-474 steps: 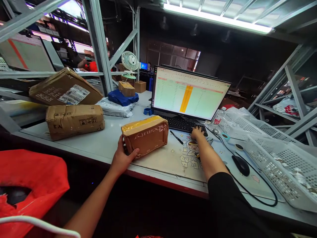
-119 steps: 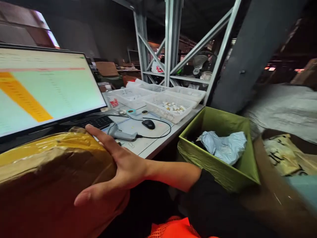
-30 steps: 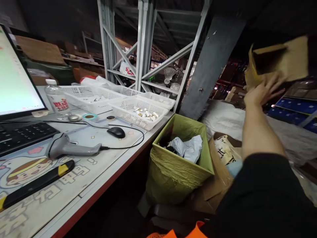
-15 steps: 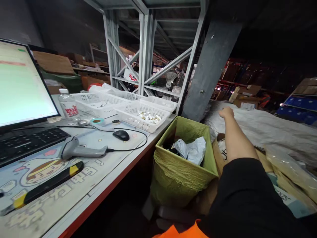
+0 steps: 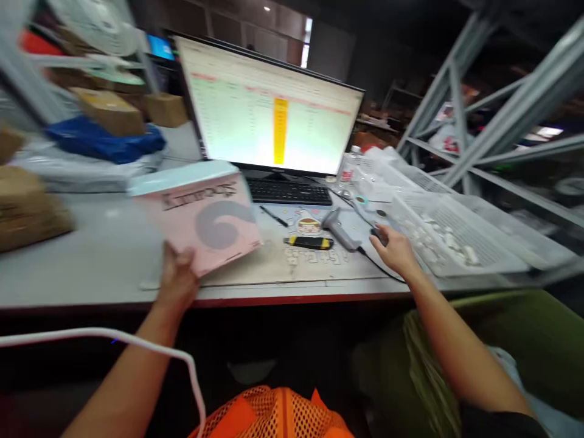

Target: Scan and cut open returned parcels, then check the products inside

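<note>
My left hand point(image 5: 176, 280) grips the near edge of the flat pink cardboard box point(image 5: 203, 219); my right hand point(image 5: 395, 249), fingers loosely spread, hovers just right of the grey handheld barcode scanner point(image 5: 341, 223).

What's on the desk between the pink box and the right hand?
In the head view, a black-and-yellow knife and a grey scanner lie between the pink box and the right hand.

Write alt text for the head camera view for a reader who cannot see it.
A person's left hand grips the near corner of a pink box on a grey desk, while the right hand reaches toward a grey barcode scanner. Behind them stand a lit monitor and keyboard, with white baskets at right.
</note>
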Demonstrator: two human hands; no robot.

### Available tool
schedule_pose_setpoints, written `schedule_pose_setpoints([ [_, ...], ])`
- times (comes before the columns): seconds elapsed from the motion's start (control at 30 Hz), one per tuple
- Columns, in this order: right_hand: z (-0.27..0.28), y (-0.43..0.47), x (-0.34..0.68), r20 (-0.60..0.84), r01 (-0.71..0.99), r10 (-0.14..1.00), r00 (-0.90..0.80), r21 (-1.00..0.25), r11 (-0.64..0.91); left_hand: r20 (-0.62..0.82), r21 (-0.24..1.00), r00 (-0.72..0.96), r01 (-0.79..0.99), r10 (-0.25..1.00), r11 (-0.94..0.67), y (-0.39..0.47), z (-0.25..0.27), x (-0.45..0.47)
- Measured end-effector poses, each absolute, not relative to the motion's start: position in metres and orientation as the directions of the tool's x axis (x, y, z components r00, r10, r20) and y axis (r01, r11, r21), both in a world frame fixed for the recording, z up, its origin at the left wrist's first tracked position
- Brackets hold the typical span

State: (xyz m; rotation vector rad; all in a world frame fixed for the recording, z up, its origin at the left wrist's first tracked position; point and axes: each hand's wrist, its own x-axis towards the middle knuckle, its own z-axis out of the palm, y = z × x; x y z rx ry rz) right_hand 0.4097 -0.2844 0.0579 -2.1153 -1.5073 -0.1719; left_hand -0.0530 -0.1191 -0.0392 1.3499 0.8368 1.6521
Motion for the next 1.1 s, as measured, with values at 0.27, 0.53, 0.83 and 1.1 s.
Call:
schedule_pose_setpoints([
  [0.27,0.024,-0.168,0.354,0.042,0.856,0.87,0.492,-0.205,-0.475,0.349,0.914,-0.031,-0.208,0.937,-0.348,-0.127,-0.038,-0.042],
  [0.53,0.037,-0.159,0.332,0.041,0.836,0.85,0.525,-0.21,-0.506,0.945,0.157,0.167,0.523,0.281,-0.838,-0.137,-0.012,-0.054],
  [0.83,0.197,-0.214,0.33,-0.123,0.843,0.982,0.141,-0.505,-0.184,0.903,-0.04,0.407,0.405,0.141,-0.914,-0.137,0.001,-0.054],
  [1.1,0.23,-0.251,0.306,-0.197,0.851,0.952,-0.233,-0.515,0.102,0.904,0.032,0.354,0.508,0.242,-0.861,-0.131,-0.006,-0.066],
])
